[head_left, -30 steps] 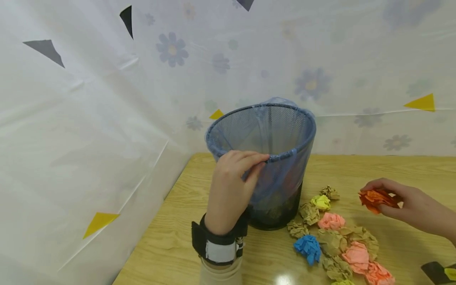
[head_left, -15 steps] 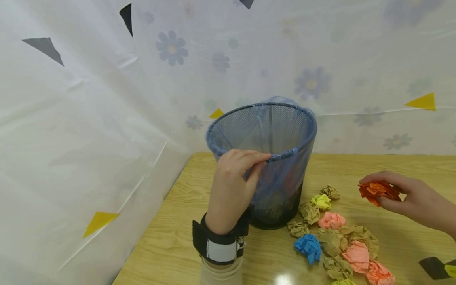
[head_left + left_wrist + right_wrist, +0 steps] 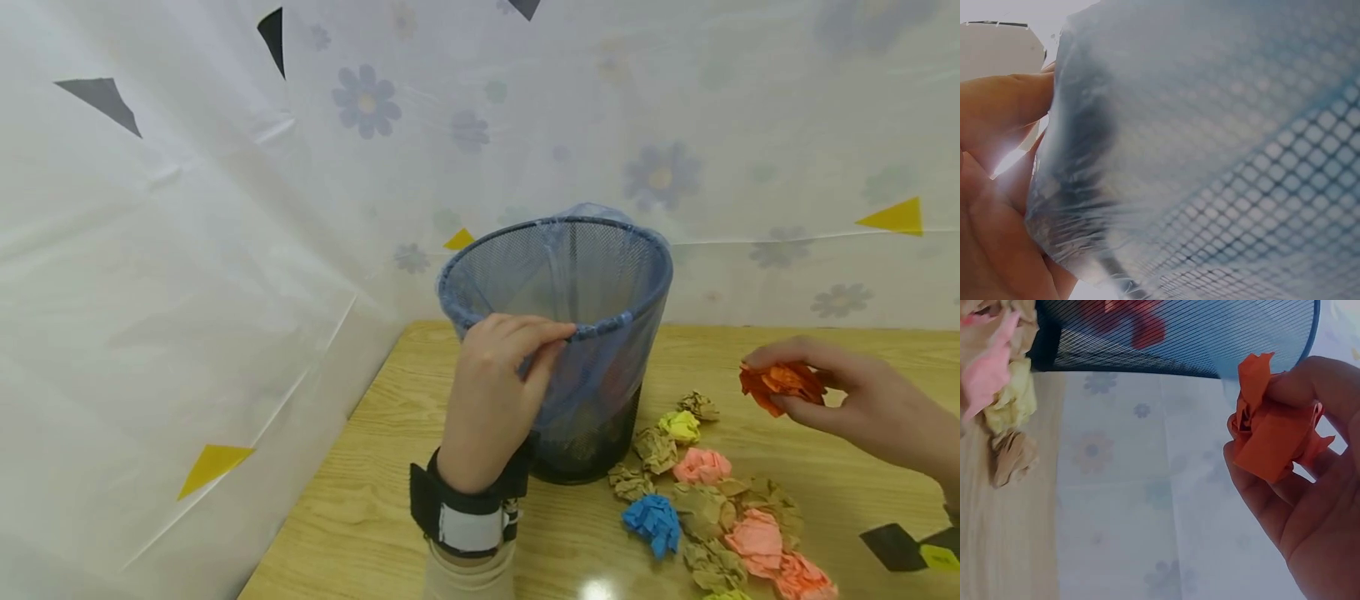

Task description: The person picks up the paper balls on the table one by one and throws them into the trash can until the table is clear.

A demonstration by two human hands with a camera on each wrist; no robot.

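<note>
- Lately the right hand (image 3: 840, 400) has risen and drawn closer to the mesh bin (image 3: 558, 333), fingers curled round the orange paper ball (image 3: 780, 385), so the ball now sits higher off the bench (image 3: 375, 517) than a second ago; by my judgement it is being carried towards the bin's mouth.
- The left hand (image 3: 498, 396) has not shifted: its fingers and thumb still pinch the bin's near rim together with the blue liner bag (image 3: 592, 375) folded over it, which steadies the bin.
- Below and to the left of the right hand lies a heap of crumpled balls: a blue ball (image 3: 652, 521), a yellow ball (image 3: 681, 426), pink balls (image 3: 701, 465) and brown ones, all close together just beside the bin's foot.
- The bench is pale wood with a glossy grain, and a black tag (image 3: 896, 546) lies under the right forearm.
- Behind the bin hangs a white flowered sheet (image 3: 225, 208) with yellow, grey and black triangles stuck on it.
</note>
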